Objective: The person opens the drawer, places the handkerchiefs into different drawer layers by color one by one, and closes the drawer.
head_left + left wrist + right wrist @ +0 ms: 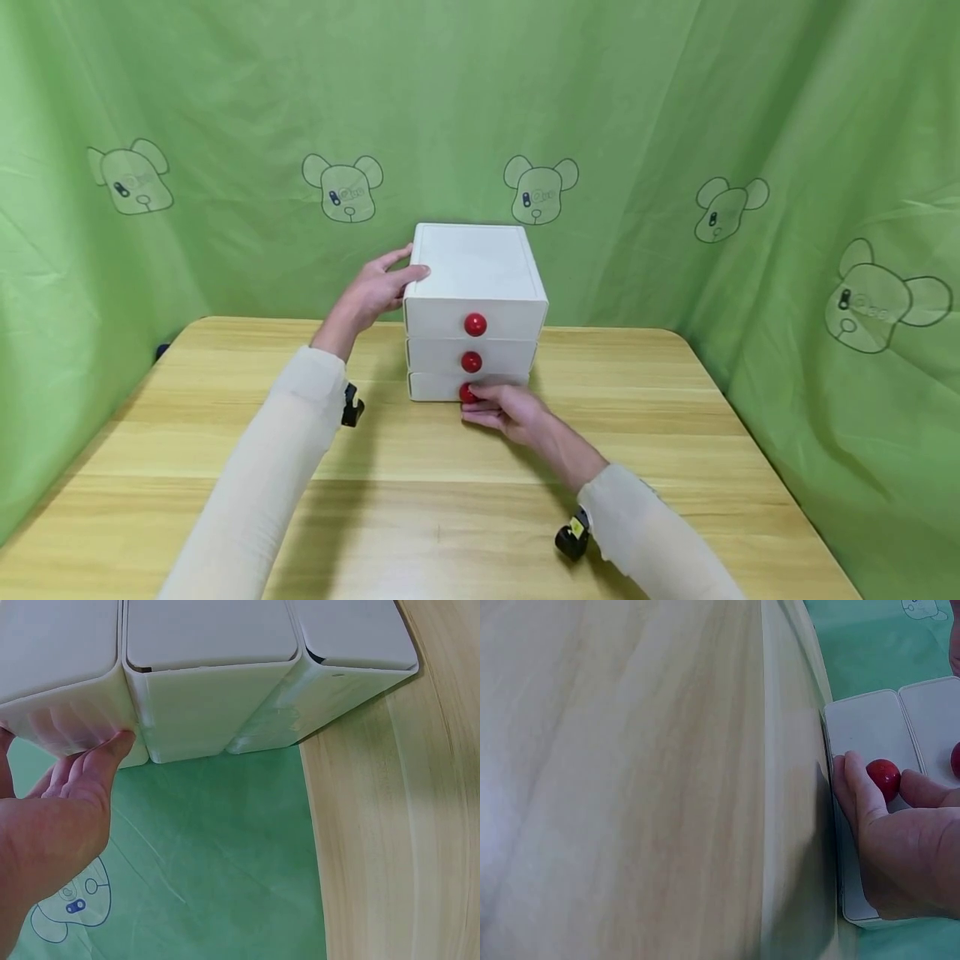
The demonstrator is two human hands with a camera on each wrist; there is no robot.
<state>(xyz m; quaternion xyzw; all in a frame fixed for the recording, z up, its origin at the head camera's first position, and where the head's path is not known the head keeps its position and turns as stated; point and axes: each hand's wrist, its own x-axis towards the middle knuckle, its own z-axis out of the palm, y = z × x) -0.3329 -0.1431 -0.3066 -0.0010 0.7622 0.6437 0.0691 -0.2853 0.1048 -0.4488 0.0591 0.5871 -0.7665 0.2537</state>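
Note:
A white three-drawer cabinet [480, 262] stands on the table, with a round red knob on each drawer front. My left hand [375, 287] rests against its upper left side, the thumb over the top edge. In the left wrist view, the fingers of the left hand [67, 810] lie along the side wall of the top drawer unit. Down at the lowest drawer, my right hand [513, 410] pinches the bottom red knob [883, 778] between thumb and fingers. The top knob [476, 324] and middle knob [471, 362] are untouched. All drawers look closed.
A light wooden table [420, 517] lies under the cabinet. Green cloth [450, 100] printed with bear heads hangs behind and at both sides, close to the table edges. Small black devices are worn at the left wrist [351, 406] and right wrist [573, 533].

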